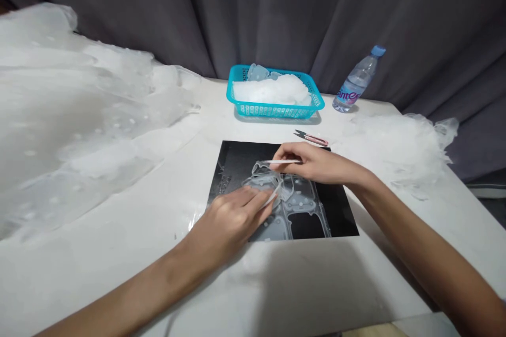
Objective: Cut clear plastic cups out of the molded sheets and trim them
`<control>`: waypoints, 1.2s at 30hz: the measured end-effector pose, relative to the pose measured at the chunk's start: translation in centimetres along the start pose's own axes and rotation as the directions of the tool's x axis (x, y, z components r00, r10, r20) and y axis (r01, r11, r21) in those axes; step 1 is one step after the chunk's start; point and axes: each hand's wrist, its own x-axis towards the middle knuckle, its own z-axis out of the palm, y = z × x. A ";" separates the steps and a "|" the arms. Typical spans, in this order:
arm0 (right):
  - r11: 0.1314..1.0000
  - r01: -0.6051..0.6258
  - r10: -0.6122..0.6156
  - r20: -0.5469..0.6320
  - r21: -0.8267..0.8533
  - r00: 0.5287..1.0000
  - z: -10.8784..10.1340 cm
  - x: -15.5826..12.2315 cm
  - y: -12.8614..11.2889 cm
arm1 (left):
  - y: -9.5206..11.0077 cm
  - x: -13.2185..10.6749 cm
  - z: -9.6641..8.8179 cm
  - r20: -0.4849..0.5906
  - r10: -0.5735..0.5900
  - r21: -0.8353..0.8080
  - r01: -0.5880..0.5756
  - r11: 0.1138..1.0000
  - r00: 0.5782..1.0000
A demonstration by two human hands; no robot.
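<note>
A translucent plastic sheet [301, 196] with moulded outlines and small dots lies on a black mat [340, 210], partly hidden under my hands. My left hand [237, 213] is closed at the sheet's near left part, fingertips gripping a pale edge of the clear plastic. Farther back, my right hand [302, 160] pinches a thin white flat piece [282, 161], seen edge-on, between thumb and fingers. Loose clear plastic [261, 168] rises, bent, between the two hands. Just behind my right hand rests a pair of pink-handled thread snips [312, 138].
A turquoise basket [276, 111] at the back holds white translucent pieces [272, 90]. To its right stands a water bottle [354, 84]. A large heap of translucent sheets [79, 110] covers the left side; a smaller pile [399, 142] lies right. A grey curtain [276, 16] hangs behind.
</note>
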 end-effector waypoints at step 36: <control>0.998 0.054 -0.053 -0.028 0.026 0.998 -1.4 -3.5 0.7 | 0.0 0.5 -0.2 -0.141 -0.305 -0.479 0.204 0.853 0.942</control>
